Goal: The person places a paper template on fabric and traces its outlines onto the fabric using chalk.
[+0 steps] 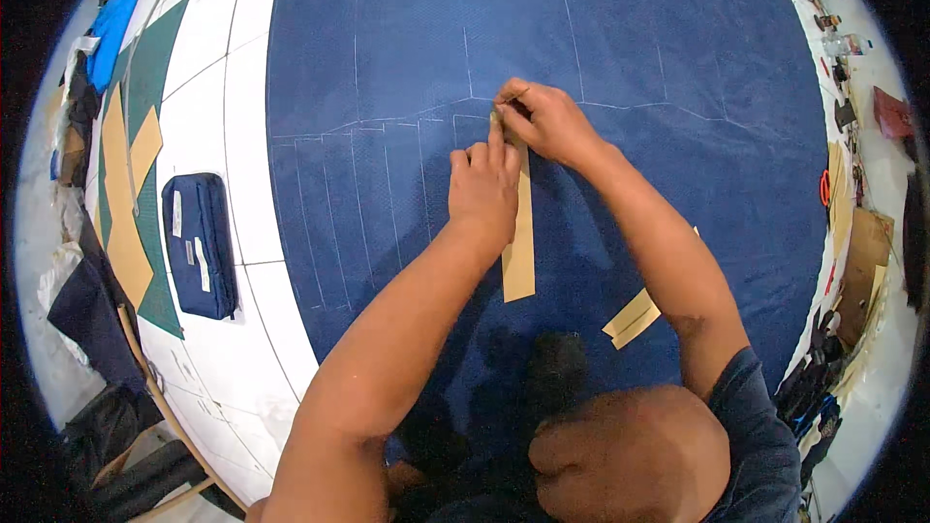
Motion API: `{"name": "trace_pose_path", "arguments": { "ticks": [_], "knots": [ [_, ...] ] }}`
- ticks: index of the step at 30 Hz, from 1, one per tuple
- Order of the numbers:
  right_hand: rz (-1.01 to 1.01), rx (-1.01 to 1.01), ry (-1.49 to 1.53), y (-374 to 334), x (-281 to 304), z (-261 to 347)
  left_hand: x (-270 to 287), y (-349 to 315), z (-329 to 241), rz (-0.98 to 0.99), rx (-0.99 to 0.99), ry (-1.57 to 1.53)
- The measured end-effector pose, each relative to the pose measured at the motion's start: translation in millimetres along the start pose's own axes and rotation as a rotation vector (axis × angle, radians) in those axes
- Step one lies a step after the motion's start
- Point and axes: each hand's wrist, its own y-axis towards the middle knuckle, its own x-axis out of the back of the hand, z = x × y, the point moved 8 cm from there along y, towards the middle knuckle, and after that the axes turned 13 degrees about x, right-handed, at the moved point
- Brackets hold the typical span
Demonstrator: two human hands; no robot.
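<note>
Left hand [482, 186] touches tan strip [520, 257] well inside edges of blue cloth [741, 194].

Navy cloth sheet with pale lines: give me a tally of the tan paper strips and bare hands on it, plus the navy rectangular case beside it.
Tan paper strips: 2 (second strip partly hidden by the right forearm)
Bare hands: 2 (left hand, right hand)
Navy rectangular case: 1
Total: 5
</note>
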Motion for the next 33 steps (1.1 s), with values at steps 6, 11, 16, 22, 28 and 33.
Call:
{"name": "trace_pose_path", "arguments": {
  "ticks": [6,11,16,22,28,33],
  "knots": [
    [-0.060,-0.068,0.050,-5.8,3.3,-3.2,4.2,0.6,0.6,0.054,-0.018,0.001],
    [-0.074,0.078,-0.010,-5.4,0.3,4.8,6.9,1.4,0.3,0.024,-0.013,0.014],
    [-0.043,0.093,-0.087,-15.5,7.8,4.7,4.8,2.7,0.6,0.054,-0.017,0.039],
    [-0.061,0.047,-0.117,-28.0,16.8,0.8,5.7,2.2,-1.8,0.015,-0.012,0.046],
    [-0.063,0.082,-0.107,-26.5,14.0,2.5,6.8,1.8,-2.9,0.111,-0.016,0.054],
    [-0.046,0.034,-0.119,-34.1,19.4,-0.9,8.4,1.3,-2.5,0.112,-0.014,0.059]
  ]
}}
